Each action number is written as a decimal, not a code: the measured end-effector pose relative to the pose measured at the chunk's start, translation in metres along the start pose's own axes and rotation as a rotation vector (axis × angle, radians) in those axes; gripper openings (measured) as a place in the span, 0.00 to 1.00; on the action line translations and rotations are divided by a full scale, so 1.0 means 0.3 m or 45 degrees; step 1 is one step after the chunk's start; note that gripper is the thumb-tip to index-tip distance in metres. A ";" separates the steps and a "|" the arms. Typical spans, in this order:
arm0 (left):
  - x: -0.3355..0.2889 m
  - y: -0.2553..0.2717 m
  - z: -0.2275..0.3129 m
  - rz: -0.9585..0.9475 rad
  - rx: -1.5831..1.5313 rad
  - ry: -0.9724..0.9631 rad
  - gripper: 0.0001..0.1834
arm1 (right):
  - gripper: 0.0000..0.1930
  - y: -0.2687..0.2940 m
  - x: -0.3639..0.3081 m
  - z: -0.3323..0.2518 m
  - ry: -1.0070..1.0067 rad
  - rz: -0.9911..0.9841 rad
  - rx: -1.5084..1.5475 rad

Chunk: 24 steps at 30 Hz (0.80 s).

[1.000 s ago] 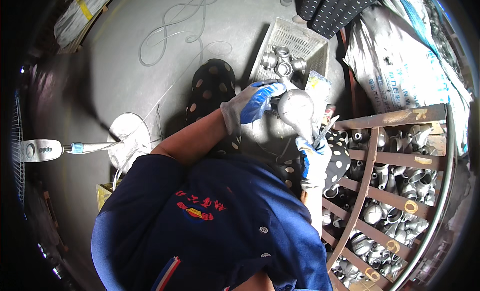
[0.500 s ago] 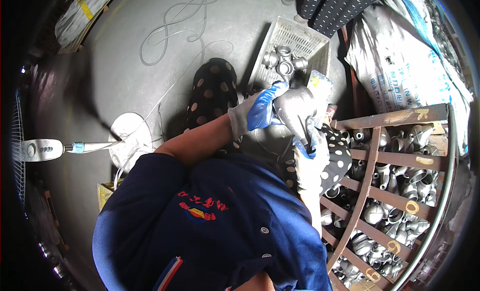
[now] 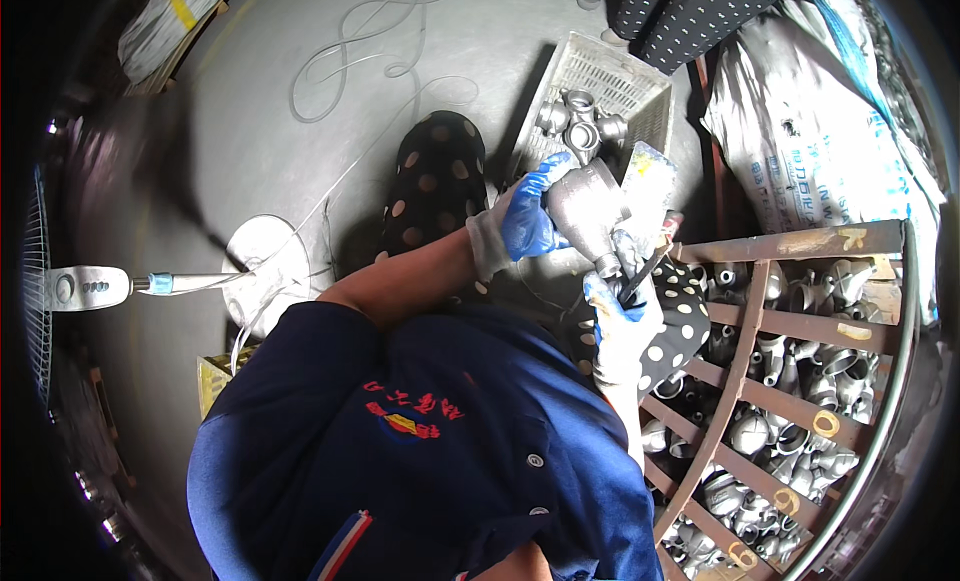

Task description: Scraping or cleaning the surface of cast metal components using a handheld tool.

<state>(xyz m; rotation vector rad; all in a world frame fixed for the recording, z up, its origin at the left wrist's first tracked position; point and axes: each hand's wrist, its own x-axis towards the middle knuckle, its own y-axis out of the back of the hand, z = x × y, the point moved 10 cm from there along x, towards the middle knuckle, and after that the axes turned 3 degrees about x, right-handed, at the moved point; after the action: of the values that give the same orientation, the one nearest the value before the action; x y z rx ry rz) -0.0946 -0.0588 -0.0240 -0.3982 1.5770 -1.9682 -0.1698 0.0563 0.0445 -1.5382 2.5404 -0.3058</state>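
Note:
A grey metal pipe fitting (image 3: 583,203), wide at one end and tapering to a narrow neck, is held in front of my body. My left hand (image 3: 522,223), in a white glove with blue coating, is closed on its wide part from the left. At the neck is my right hand (image 3: 625,316), gloved the same way, with thumb and fingers closed around a dark, slim tool (image 3: 645,275). The tool's kind and its working end cannot be made out. Just beyond the fitting stands a pale block-like piece (image 3: 649,186) with a yellow mark.
Beyond my hands, a pale plastic crate (image 3: 612,69) holds several metal fittings (image 3: 581,134). A brown metal-barred bin (image 3: 790,243) full of fittings stands at right, near white sacks (image 3: 785,131). At left are a fan (image 3: 90,287) and a loose cable (image 3: 345,56). Another person's legs (image 3: 700,21) show at the top.
The fitting has turned slightly in my hands, its neck now pointing more toward my body. The dark tool shows more clearly beside my right fingers. The whole view has shifted a little.

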 end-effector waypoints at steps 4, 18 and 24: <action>-0.002 -0.016 -0.015 -0.145 -0.133 0.057 0.24 | 0.28 0.004 -0.007 0.020 0.011 -0.024 -0.081; 0.000 -0.078 0.042 -0.290 0.012 -0.145 0.26 | 0.21 -0.044 -0.049 0.073 -0.277 -0.036 0.087; 0.019 -0.091 -0.008 -0.295 -0.226 -0.020 0.26 | 0.24 -0.013 -0.008 0.021 -0.164 0.093 0.012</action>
<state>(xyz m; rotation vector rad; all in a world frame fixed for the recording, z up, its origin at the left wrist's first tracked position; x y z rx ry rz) -0.1075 -0.0567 0.0008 -0.6935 1.7692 -1.9920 -0.1638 0.0561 0.0395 -1.4101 2.4845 -0.2025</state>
